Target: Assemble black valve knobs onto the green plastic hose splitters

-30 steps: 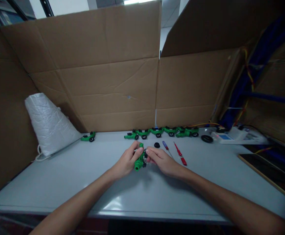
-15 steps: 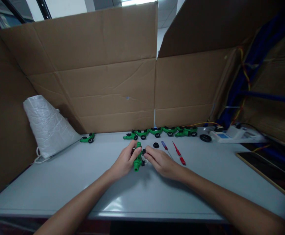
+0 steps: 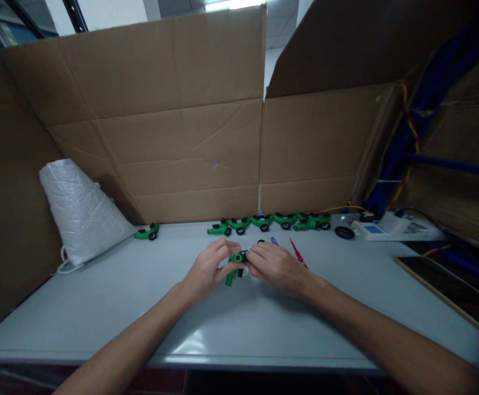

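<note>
Above the middle of the table, my left hand [image 3: 209, 267] is closed round a green plastic hose fitting [image 3: 231, 276] with black parts on its right side. One round open end of it faces me, and another branch points down. My right hand [image 3: 272, 265] is closed at the fitting's right side, its thumb and fingers pinching a small black part [image 3: 245, 255] there. The fingers hide most of that part. Just beyond my right hand lie a screwdriver with a blue handle [image 3: 274, 241], mostly covered, and a red screwdriver [image 3: 298, 253].
Several similar green fittings [image 3: 260, 222] with black parts line the table's back edge; another [image 3: 147, 232] lies at left beside a white padded bag [image 3: 78, 214]. A black ring [image 3: 344, 232] and a power strip [image 3: 399, 227] are at right, near a dark framed panel [image 3: 449, 291]. Cardboard walls [image 3: 181, 137] surround the table.
The fitting has been turned in my left hand, so an open end now faces me. My right hand has shifted slightly, covering more of the blue-handled screwdriver and the black disc behind it.
</note>
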